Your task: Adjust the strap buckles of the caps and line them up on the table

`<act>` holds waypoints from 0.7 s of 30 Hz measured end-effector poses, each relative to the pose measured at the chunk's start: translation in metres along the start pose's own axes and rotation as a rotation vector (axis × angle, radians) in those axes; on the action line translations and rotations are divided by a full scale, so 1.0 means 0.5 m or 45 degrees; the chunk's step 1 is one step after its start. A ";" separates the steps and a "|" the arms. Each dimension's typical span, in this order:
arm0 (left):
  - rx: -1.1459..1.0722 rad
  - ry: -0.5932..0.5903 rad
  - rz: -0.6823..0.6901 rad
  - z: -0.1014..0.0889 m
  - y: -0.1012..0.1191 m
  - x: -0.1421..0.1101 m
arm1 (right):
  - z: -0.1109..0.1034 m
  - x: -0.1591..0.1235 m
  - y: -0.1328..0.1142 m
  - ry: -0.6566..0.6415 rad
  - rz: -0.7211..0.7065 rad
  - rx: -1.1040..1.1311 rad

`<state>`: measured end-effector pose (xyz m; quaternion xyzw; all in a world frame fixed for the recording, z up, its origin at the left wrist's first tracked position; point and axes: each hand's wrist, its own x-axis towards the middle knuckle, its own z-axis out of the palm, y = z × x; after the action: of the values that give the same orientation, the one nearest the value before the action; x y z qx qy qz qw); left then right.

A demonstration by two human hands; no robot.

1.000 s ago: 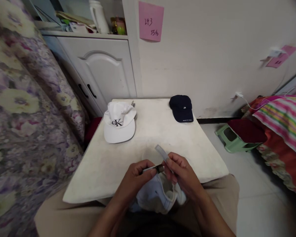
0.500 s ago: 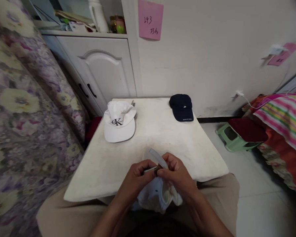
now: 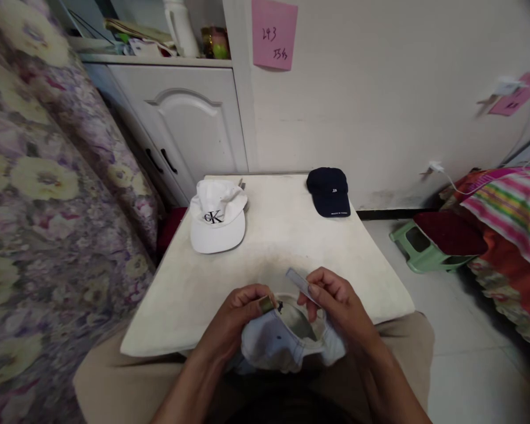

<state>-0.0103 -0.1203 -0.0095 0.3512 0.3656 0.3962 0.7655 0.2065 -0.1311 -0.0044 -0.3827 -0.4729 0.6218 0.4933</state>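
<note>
the pale-blue baseball cap (image 3: 271, 344) is at the counter (image 3: 168, 321)'s near edge; your left hand (image 3: 241, 311) pinches its metal buckle (image 3: 266, 304), your right hand (image 3: 336, 299) its strap (image 3: 298, 281). buckle and strap stand apart, seemingly not yet fastened.

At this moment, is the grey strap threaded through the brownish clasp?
No, the right hand holds the strap apart from the clasp in the left hand.

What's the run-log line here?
left hand: holds brass-toned buckle | right hand: holds adjustment strap, apart from buckle | pale-blue baseball cap: between hands | on table: white CK cap, navy cap
</note>
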 end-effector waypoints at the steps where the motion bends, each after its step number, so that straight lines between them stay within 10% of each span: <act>1: 0.008 -0.006 0.008 -0.002 0.000 0.000 | -0.001 -0.001 -0.008 -0.019 0.005 -0.028; 21: 0.206 -0.093 0.100 -0.019 -0.001 0.005 | 0.043 0.007 -0.073 -0.185 -0.003 -0.356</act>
<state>-0.0171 -0.1159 -0.0154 0.4401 0.3544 0.3820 0.7313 0.1945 -0.1299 0.0362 -0.4012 -0.5897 0.5753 0.4005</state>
